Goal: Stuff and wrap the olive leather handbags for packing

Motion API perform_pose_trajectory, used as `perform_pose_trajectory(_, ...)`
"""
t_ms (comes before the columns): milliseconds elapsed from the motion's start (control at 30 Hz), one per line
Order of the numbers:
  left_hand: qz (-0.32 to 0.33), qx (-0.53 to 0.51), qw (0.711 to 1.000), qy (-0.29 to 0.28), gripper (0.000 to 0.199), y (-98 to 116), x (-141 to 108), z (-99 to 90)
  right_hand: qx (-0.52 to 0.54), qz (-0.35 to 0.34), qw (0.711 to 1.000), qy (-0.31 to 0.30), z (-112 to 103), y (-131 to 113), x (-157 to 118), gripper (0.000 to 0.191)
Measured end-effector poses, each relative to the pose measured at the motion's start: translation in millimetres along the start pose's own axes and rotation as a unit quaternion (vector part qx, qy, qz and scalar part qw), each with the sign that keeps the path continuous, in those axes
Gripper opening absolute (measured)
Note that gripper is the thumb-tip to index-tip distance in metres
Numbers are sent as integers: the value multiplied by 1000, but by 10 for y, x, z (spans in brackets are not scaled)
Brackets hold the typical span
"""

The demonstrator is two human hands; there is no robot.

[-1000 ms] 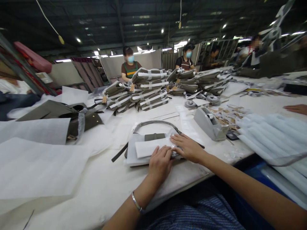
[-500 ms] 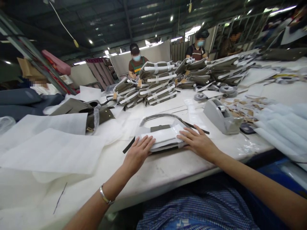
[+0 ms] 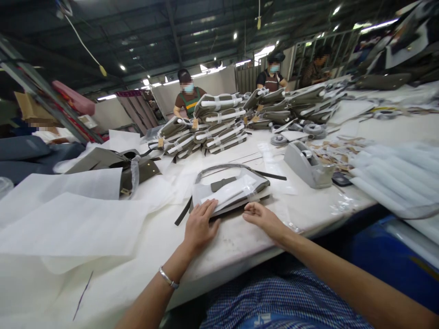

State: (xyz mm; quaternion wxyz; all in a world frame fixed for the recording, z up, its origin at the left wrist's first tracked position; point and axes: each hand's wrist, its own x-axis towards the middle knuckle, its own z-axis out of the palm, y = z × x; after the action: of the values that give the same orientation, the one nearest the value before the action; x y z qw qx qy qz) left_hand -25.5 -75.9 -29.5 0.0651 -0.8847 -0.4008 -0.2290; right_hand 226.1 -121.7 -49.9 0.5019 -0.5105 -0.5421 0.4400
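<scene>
A grey-green handbag (image 3: 265,183) lies flat in front of me, with white foam wrap (image 3: 233,192) across its front and clear tape near the right end. Its curved handle (image 3: 226,167), covered in a pale wrap, lies on the far side. My left hand (image 3: 202,225) rests open on the bag's near left corner, thumb spread along the front edge. Just off the near right edge, my right hand (image 3: 262,219) has loosely bent fingers, slightly apart, with nothing visible in them. A dark strap end (image 3: 183,211) sticks out at the left.
A grey tape dispenser (image 3: 303,167) stands to the right, beside foam sleeves (image 3: 398,176). White foam sheets (image 3: 78,224) cover the left side. Wrapped bags (image 3: 216,121) are piled at the back, with co-workers behind them. Another bag (image 3: 144,176) lies at the left.
My right hand has left the wrapped front and drawn back towards me, its fingers now bent. The bag has turned slightly, while my left hand stays on its near left side.
</scene>
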Motion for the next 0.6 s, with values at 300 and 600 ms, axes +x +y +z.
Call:
perform_pose_trajectory(300, -106, 42, 989, 93, 61, -95, -3, 182, -15, -104, 994, 16, 230, -275, 182, 27)
perform_pose_trajectory(600, -132, 0, 984, 116, 63, -138, 26, 143, -548, -208, 808, 60, -1200, 248, 91, 42)
